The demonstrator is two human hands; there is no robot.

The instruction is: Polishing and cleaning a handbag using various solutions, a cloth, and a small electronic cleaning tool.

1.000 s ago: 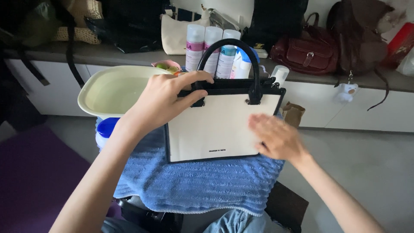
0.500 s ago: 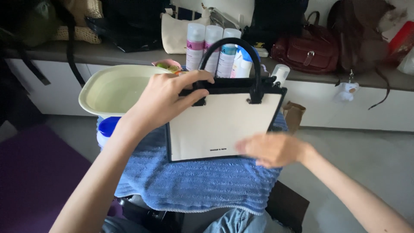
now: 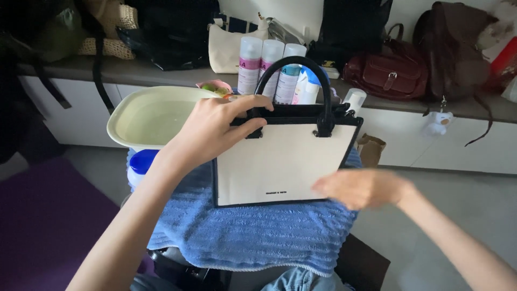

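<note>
- The left hand [image 3: 215, 126] grips the top edge of a cream handbag [image 3: 280, 167] with black trim; the thumb lies along the front face just under the rim, and the other fingers curl over the rim beside the near foot of the black arched handle [image 3: 293, 70].
- The handbag stands upright on a blue ribbed towel [image 3: 253, 237], its front panel facing the camera (the small print on it is too small to make out).
- The right hand [image 3: 363, 187] is blurred, palm down, at the bag's lower right corner; its fingers look stretched out flat and close together, tips pointing toward the front panel. Whether they touch the bag or only the towel just beneath, I cannot tell.
- Beyond the left fingers sits a pale yellow basin [image 3: 153, 116], and below the left wrist a blue cap [image 3: 142, 160] shows beside the towel.
- Behind the handle stand three spray cans [image 3: 269, 67] with white caps, on a grey shelf [image 3: 161, 73].
- Farther past the right fingers, a dark red bag [image 3: 385, 75] and a brown backpack [image 3: 455, 51] rest on that shelf.
</note>
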